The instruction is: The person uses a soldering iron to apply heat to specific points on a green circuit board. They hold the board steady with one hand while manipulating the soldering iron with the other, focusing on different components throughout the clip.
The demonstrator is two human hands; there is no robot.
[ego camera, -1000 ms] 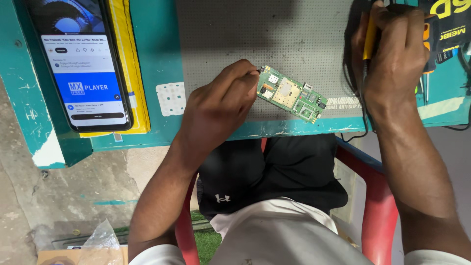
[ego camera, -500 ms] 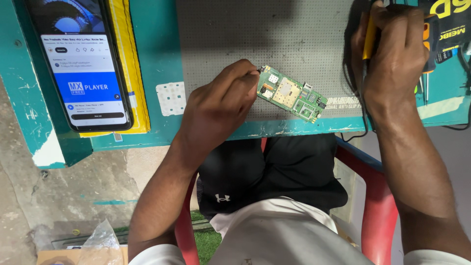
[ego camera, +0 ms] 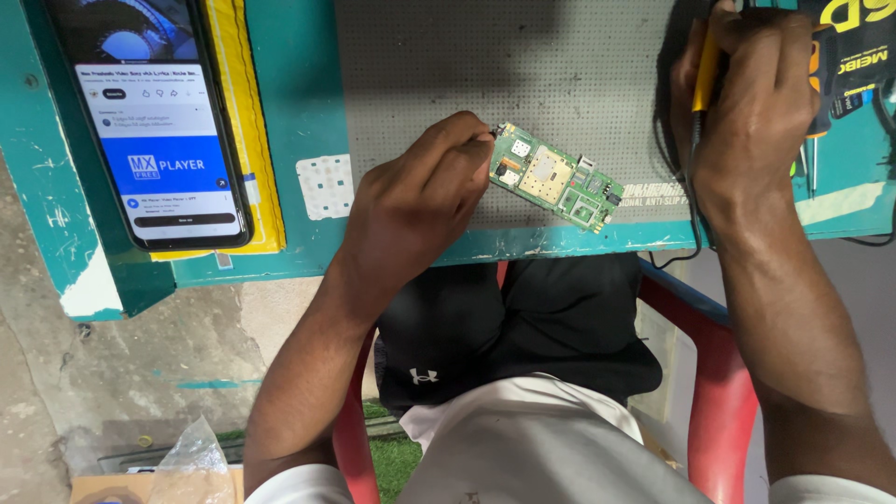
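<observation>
A small green circuit board point(ego camera: 556, 177) is seen on a grey mat point(ego camera: 467, 84), near the front edge of the teal surface point(ego camera: 294, 112). The board lies flat, and its long axis runs slanted, from its upper left end down to its lower right end, which is close to the front edge.

The left hand point(ego camera: 420, 191) is placed directly at the left of the board. The fingers are curled and closed together, and the upper left end of the board is touched or pinched by the fingertips point(ego camera: 481, 140); whether something thin is also held between them cannot be told. From this hand the board extends away to the right and slightly toward the front edge.

The right hand point(ego camera: 747, 103) is closed around a pen-shaped tool with a yellow handle point(ego camera: 707, 70), near the back right corner of the surface. The tool is held upright, and its tip is hidden by the hand. A black cable point(ego camera: 695, 224) hangs down from it over the front edge. This hand is kept apart from the board, at its right and further back, so the left hand is clearly the nearer one.

A phone point(ego camera: 154, 121) with a lit screen lies on a yellow object point(ego camera: 266, 140) at the left edge of the surface, well apart from the board.
</observation>
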